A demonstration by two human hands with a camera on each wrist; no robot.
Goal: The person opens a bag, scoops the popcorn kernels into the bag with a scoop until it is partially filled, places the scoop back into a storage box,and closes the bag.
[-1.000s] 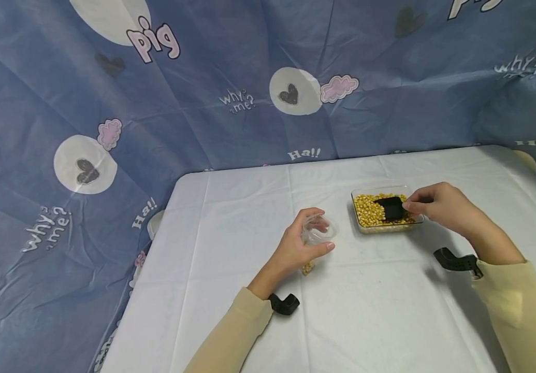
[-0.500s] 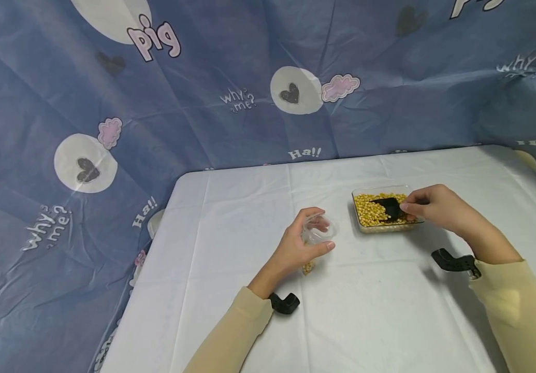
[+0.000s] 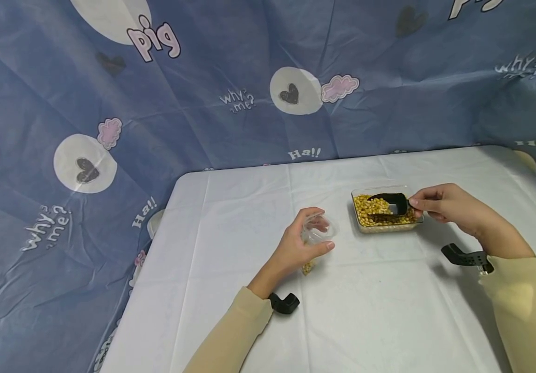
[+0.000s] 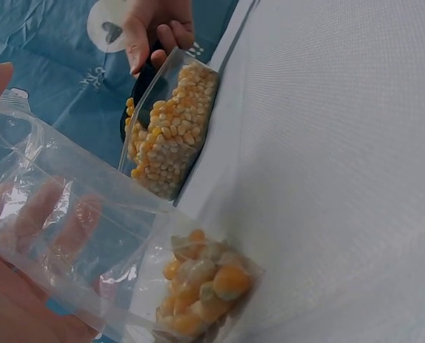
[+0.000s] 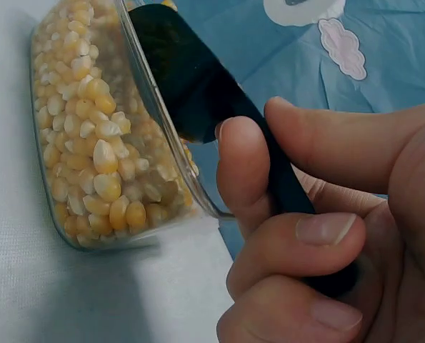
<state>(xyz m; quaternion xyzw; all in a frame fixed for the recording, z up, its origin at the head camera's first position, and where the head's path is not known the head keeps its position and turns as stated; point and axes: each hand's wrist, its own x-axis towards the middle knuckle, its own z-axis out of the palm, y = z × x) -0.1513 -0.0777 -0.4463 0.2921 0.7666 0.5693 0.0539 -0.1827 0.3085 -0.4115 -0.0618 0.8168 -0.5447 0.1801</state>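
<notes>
One black scoop (image 3: 402, 203), gripped by right fingers (image 5: 291, 249), partly inside container (image 3: 386, 229) of corn (image 3: 364, 211); left fingers (image 3: 311, 212) hold clear bag (image 3: 315, 237).

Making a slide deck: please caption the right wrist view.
Right hand grips a black scoop at the open top of a clear container of corn kernels.

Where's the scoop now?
The scoop is right of centre in the head view, gripped by the right hand at the mouth of the corn box, right of the bag.
</notes>
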